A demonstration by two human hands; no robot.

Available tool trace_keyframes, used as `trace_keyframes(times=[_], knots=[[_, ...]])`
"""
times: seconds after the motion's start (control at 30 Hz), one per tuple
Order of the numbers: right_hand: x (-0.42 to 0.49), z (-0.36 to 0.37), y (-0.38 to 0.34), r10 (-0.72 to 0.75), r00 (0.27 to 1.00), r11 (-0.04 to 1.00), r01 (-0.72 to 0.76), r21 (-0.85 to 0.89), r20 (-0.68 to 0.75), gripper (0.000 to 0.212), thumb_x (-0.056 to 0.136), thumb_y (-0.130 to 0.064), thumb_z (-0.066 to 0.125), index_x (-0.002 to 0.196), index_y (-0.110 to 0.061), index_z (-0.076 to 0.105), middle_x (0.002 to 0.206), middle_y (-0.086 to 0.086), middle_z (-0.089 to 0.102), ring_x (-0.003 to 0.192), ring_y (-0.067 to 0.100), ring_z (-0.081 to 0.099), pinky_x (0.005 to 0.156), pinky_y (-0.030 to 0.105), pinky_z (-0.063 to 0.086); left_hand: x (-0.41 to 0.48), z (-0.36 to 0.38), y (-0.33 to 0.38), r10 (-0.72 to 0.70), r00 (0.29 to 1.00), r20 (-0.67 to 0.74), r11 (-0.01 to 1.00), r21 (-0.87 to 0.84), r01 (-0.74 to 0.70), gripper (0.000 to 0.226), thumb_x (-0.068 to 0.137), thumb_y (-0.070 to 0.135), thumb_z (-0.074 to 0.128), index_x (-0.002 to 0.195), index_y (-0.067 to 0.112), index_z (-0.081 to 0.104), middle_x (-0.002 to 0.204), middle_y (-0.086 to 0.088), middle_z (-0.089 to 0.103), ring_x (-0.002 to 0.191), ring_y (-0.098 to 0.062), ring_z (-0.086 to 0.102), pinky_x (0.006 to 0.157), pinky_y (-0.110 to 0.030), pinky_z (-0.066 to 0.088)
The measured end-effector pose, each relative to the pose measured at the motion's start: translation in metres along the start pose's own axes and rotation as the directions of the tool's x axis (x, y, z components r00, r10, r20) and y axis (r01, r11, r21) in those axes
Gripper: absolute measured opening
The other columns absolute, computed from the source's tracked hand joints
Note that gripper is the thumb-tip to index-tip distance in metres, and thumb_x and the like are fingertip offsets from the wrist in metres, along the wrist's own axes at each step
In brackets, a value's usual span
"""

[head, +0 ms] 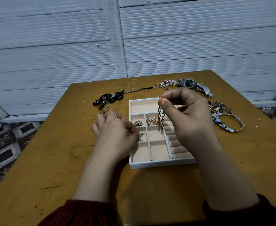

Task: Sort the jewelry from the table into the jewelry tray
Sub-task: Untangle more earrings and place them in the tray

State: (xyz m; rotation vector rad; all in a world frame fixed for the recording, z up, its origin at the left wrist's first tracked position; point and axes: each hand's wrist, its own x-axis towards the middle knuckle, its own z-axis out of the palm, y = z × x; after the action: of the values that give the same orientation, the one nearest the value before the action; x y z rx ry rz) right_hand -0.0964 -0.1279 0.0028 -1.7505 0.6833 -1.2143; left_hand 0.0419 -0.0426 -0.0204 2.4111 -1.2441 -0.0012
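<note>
In transit: chain (161,116), pinched by right hand (183,115), dangling below it over tray (161,163). At left hand (116,129): fingers curled by silver piece (141,136); grip cannot be told. Done: 3 compartments hold items. Remaining on worktop (52,160): watch (189,83) beyond right hand, bangle (231,123) to its right, black tangle (108,98) beyond left hand.

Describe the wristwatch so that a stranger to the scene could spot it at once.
Start at the brown table and go to its far edge, beyond the white jewelry tray. The wristwatch lies there, right of a pink bead bracelet. It alone has a dark dial and a silver link band.
</note>
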Motion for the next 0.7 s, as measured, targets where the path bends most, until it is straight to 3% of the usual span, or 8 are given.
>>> trace_keyframes(times=[0.3,0.47,0.6,0.7], knots=[[0.0,0.0,0.0,-0.006,1.0,1.0,0.006,0.012,0.004,0.006,0.086,-0.017,0.067,0.083,-0.022,0.065,0.08,-0.009,0.065,0.076,0.001,0.059,0.066,0.014,0.043,0.0,-0.007,-0.002,-0.024,1.0,-0.01,0.996,-0.092,0.023,0.006,0.082,0.044,0.064,0.081,0.038,0.065,0.101,0.008,0.038,0.107,-0.017,0.026,0.081,-0.029,0.018],[0.0,-0.001,-0.002,-0.004,1.0,1.0,0.003,0.028,0.017,0.007,0.087,-0.016,0.066,0.083,-0.022,0.065,0.078,-0.01,0.064,0.074,0.002,0.059,0.065,0.014,0.046,-0.005,-0.014,-0.027,-0.077,0.994,-0.076,0.996,-0.052,0.074,0.022,0.086,0.04,0.059,0.108,0.036,0.056,0.116,0.003,0.041,0.118,-0.023,0.031,0.088,-0.034,0.024],[0.0,0.0,-0.004,0.017,0.999,0.997,-0.019,0.069,0.029,0.01,0.088,-0.014,0.066,0.083,-0.022,0.064,0.072,-0.01,0.061,0.066,0.002,0.055,0.06,0.016,0.047,-0.012,-0.013,-0.044,-0.14,0.99,0.014,0.989,0.059,0.139,0.039,0.091,0.044,0.049,0.129,0.039,0.041,0.135,0.002,0.036,0.125,-0.023,0.027,0.101,-0.043,0.024],[0.0,0.001,-0.004,0.043,0.998,0.997,-0.045,0.058,0.037,0.011,0.088,-0.015,0.065,0.083,-0.025,0.064,0.074,-0.003,0.065,0.071,0.022,0.061,0.064,0.034,0.054,-0.018,-0.008,-0.05,-0.177,0.979,0.103,0.981,0.103,0.167,0.045,0.094,0.048,0.041,0.137,0.041,0.032,0.146,0.004,0.028,0.134,-0.024,0.02,0.106,-0.045,0.021]])
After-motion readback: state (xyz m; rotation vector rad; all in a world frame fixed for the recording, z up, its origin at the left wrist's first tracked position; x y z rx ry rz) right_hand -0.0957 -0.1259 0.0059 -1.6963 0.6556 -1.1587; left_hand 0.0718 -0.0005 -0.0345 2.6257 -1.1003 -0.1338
